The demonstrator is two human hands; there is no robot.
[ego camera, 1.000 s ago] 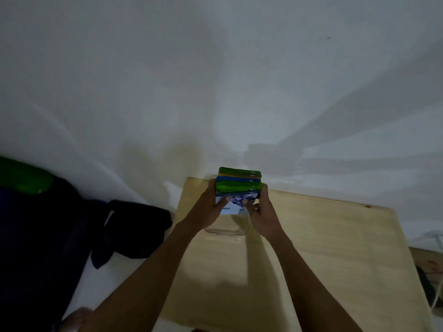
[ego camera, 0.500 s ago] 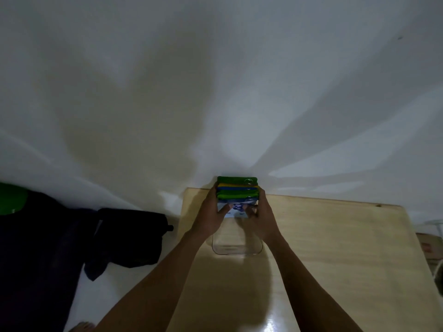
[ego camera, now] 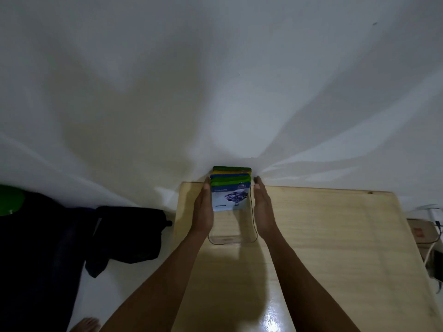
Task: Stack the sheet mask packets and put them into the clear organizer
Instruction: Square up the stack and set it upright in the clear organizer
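Note:
A stack of sheet mask packets (ego camera: 230, 195) stands upright in the far end of the clear organizer (ego camera: 231, 242). The front packet is white with a blueberry picture, and green, blue and yellow ones stand behind it. The organizer sits on the wooden table (ego camera: 335, 236) near the wall. My left hand (ego camera: 203, 212) lies flat along the left side of the organizer and stack, fingers straight. My right hand (ego camera: 263, 209) is flat along the right side, just outside the clear wall. Neither hand grips anything.
A white wall rises right behind the table's far edge. Dark bags or clothes (ego camera: 129, 233) lie on the floor to the left, with a green object (ego camera: 10, 200) at the far left. A cardboard box and cables (ego camera: 422, 231) sit beyond the table's right edge.
The packet stack has gone down into the organizer. Both hands have let go of it and flattened out along the organizer's sides.

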